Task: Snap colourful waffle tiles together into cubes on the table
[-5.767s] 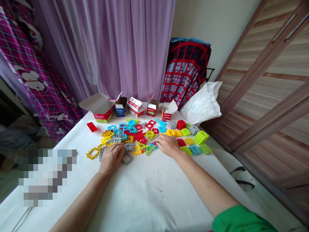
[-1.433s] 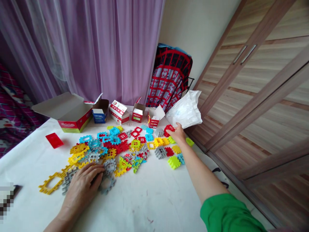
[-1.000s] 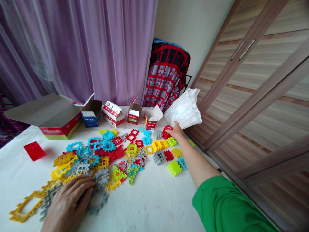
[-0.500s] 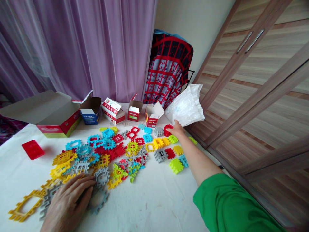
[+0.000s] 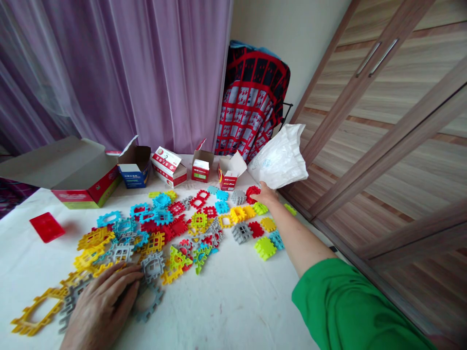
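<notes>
The left hand (image 5: 100, 308) is lying open beside a gray plastic waffle block (image 5: 149, 302). The right hand (image 5: 265, 194) is reaching far forward, touching a red waffle block (image 5: 250, 194) below a crumpled white plastic bag (image 5: 279, 155); I cannot tell whether it is gripping.

Turns the view to the right, with the pile now left of centre. Reaches the right hand (image 5: 266, 195) from the middle of the plastic pieces (image 5: 178, 226) to their far edge, against a red piece (image 5: 251, 194), just below the white bag (image 5: 279, 156). Shows more green sleeve (image 5: 350, 306). Draws the left hand (image 5: 100, 306) nearer, beside a grey ring piece (image 5: 148, 304).
</notes>
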`<move>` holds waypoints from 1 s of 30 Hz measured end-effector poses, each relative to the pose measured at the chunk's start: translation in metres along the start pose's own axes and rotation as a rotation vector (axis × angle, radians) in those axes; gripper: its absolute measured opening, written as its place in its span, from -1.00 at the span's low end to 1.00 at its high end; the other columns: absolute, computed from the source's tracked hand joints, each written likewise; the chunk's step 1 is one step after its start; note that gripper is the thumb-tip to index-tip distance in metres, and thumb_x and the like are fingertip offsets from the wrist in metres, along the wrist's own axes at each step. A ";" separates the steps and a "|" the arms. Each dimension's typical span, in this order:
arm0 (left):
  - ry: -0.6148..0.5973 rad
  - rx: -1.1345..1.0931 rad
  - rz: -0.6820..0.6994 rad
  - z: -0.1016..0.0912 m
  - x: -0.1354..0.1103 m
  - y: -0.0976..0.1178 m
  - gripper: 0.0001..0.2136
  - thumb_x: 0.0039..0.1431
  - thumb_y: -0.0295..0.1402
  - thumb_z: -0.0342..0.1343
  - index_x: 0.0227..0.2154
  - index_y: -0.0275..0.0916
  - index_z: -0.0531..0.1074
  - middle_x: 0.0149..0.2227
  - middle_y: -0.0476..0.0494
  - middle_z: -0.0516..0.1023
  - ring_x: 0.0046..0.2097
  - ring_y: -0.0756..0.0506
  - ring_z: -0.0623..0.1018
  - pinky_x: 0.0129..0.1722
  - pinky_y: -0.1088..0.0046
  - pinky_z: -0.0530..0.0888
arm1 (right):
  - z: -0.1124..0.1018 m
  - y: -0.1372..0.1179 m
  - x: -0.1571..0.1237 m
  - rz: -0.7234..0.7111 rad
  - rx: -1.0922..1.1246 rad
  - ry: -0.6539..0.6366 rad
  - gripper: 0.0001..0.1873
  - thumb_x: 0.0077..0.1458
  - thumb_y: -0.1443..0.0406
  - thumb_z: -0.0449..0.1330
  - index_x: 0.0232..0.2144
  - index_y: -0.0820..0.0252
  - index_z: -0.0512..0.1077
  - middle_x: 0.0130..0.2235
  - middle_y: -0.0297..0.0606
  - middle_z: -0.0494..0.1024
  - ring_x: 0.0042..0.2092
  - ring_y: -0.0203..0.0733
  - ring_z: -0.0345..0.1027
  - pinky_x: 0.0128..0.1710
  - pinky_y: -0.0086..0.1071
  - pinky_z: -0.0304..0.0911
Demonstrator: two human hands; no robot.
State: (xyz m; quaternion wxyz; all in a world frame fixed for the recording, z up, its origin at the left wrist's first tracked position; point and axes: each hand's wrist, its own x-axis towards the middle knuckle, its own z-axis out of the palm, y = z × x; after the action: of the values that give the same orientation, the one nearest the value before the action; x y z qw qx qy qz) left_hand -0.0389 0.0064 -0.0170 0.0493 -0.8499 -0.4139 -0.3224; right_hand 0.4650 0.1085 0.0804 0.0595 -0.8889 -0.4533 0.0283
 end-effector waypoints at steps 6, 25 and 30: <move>0.002 -0.004 -0.002 0.001 -0.002 0.000 -0.72 0.27 -0.06 -0.01 -0.19 0.01 0.55 -0.13 0.00 0.66 -0.02 -0.17 0.57 -0.05 0.25 0.50 | -0.005 -0.003 -0.003 0.003 -0.011 -0.021 -0.14 0.06 0.02 0.27 0.32 0.14 0.09 0.18 0.00 0.43 0.20 0.14 0.31 0.11 -0.15 0.23; 0.026 -0.011 0.031 -0.005 0.007 0.005 -0.74 0.28 -0.11 0.00 -0.24 -0.05 0.55 -0.17 -0.03 0.66 -0.08 -0.15 0.58 -0.09 0.30 0.49 | -0.023 0.003 -0.023 -0.045 0.057 0.059 -0.25 0.08 0.18 0.26 0.29 0.16 0.18 0.16 -0.04 0.46 0.18 0.07 0.33 0.12 -0.17 0.25; 0.031 0.016 0.036 -0.003 0.007 0.004 -0.73 0.28 -0.13 -0.01 -0.26 -0.07 0.57 -0.18 -0.05 0.67 -0.08 -0.16 0.59 -0.08 0.29 0.50 | 0.006 0.016 -0.087 -0.180 0.425 0.275 -0.60 0.17 0.32 0.06 0.05 0.17 0.44 0.00 -0.16 0.59 0.02 -0.13 0.46 0.05 -0.33 0.31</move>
State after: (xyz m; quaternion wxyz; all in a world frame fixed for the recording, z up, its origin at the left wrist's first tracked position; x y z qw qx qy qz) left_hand -0.0337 0.0074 -0.0101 0.0684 -0.8518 -0.4002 -0.3310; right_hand 0.4265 0.0292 0.0717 0.3080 -0.8081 -0.5021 -0.0036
